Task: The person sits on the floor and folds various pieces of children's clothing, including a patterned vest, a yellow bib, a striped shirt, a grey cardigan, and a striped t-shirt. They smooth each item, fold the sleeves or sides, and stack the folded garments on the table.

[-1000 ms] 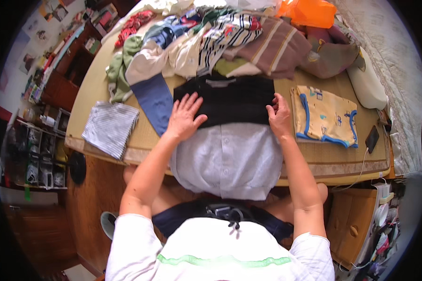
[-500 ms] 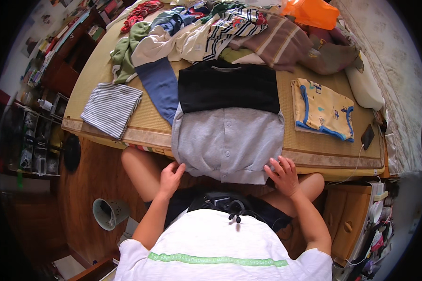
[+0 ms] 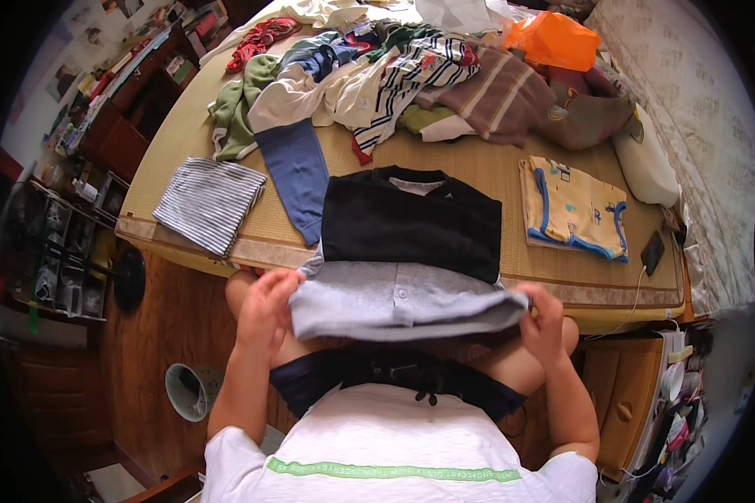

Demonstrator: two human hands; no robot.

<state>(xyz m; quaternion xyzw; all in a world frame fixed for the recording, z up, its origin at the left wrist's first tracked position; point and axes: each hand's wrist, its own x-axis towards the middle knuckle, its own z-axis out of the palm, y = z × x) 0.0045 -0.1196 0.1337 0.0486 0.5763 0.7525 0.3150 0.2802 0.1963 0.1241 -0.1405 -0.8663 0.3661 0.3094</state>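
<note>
A black and grey top (image 3: 407,222) lies in front of me on the edge of the mat, its neckline facing away. The grey lower part has a row of buttons down the middle. My left hand (image 3: 270,308) pinches the left corner of its hem, and my right hand (image 3: 543,323) grips the right corner. Between them the hem is stretched and raised off the bed over my lap, slightly blurred. Left of the top lies a folded striped garment (image 3: 210,204); on the right is a folded yellow garment with blue trim (image 3: 577,205).
A heap of loose clothes (image 3: 377,80) covers the far part of the mat-covered bed (image 3: 176,142), with an orange plastic bag (image 3: 554,40) at its right. A phone (image 3: 653,251) on a cable lies at the right edge. A bin (image 3: 191,391) stands on the floor at left.
Both hands have closed on the hem corners and lifted the hem. The top has slid toward me, and its grey part is bunched shorter. My hands are further apart.
</note>
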